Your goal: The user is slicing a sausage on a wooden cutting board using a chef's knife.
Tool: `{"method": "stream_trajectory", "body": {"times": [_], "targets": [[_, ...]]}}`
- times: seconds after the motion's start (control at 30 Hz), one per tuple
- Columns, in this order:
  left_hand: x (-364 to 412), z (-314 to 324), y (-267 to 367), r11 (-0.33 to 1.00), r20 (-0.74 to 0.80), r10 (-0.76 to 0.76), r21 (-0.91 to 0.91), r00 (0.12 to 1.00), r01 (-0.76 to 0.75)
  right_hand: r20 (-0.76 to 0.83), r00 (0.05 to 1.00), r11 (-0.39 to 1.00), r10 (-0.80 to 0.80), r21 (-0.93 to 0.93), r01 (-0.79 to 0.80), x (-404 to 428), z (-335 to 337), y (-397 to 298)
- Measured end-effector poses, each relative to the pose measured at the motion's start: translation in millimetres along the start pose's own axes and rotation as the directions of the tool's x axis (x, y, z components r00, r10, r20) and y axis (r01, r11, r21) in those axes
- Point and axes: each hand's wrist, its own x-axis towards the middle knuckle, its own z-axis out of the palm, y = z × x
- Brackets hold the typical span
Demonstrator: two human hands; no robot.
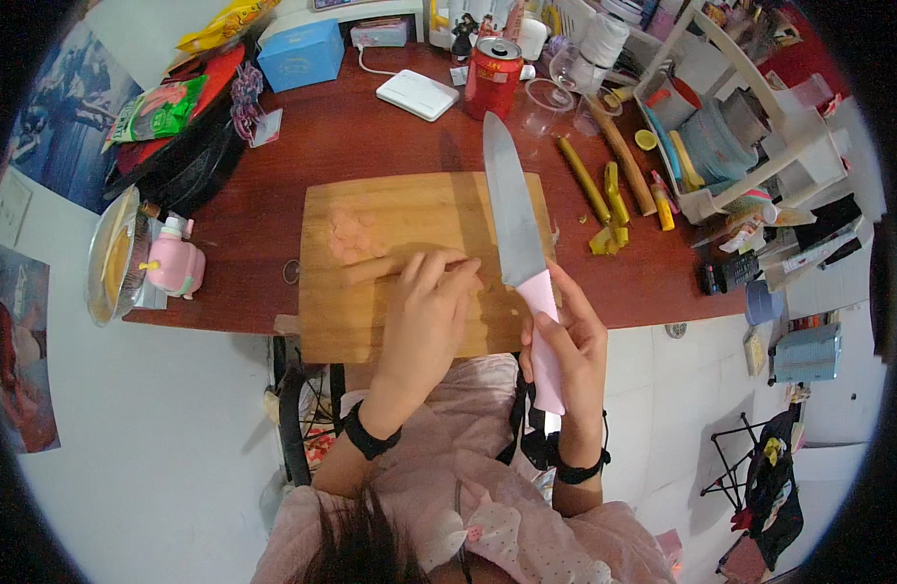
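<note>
My right hand (572, 343) grips the pink handle of a kitchen knife (512, 204), its broad blade raised over the right side of a wooden cutting board (419, 336) and pointing away from me. On the board my left hand (426, 321) rests with bent fingers at a pale, peeled stick-shaped piece of food (368, 271); part of the piece is hidden under the hand, and whether the fingers grip it cannot be told. Several thin, pale orange slices (352, 233) lie in a loose cluster at the board's upper left.
Right of the board lie a long brown stick-like item (623, 157), green-brown strips (583, 179) and a yellow tube (662, 208). Behind stand a red can (494, 77), clear plastic cups (547, 102) and a white power bank (418, 95). A pink bottle-like container (175, 263) stands left. The board overhangs the table's front edge.
</note>
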Motion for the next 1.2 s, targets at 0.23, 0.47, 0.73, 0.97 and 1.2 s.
{"method": "stream_trajectory", "body": {"times": [0.23, 0.47, 0.73, 0.97, 1.2], "targets": [[0, -1, 7, 0.991, 0.003, -0.01, 0.134, 1.0, 0.01, 0.01, 1.0, 0.998, 0.029, -0.051, -0.028, -8, -12, 5], [-3, 2, 2, 0.994, -0.008, -0.019, 0.108, 1.0, 0.02, 0.006, 0.998, 0.991, 0.056, -0.123, -0.055, -13, -13, 6], [-1, 2, 10, 0.994, 0.013, -0.006, 0.107, 1.0, 0.004, -0.004, 1.0, 0.988, 0.024, -0.149, -0.024, -16, -19, 15], [-2, 6, 5, 0.995, -0.005, 0.009, 0.099, 1.0, -0.009, -0.011, 1.0, 0.989, 0.02, -0.149, -0.022, -20, -17, 13], [-4, 5, 4, 0.994, 0.003, 0.017, 0.106, 1.0, -0.017, 0.021, 0.999, 0.996, 0.042, -0.08, -0.04, -21, -20, 21]]}}
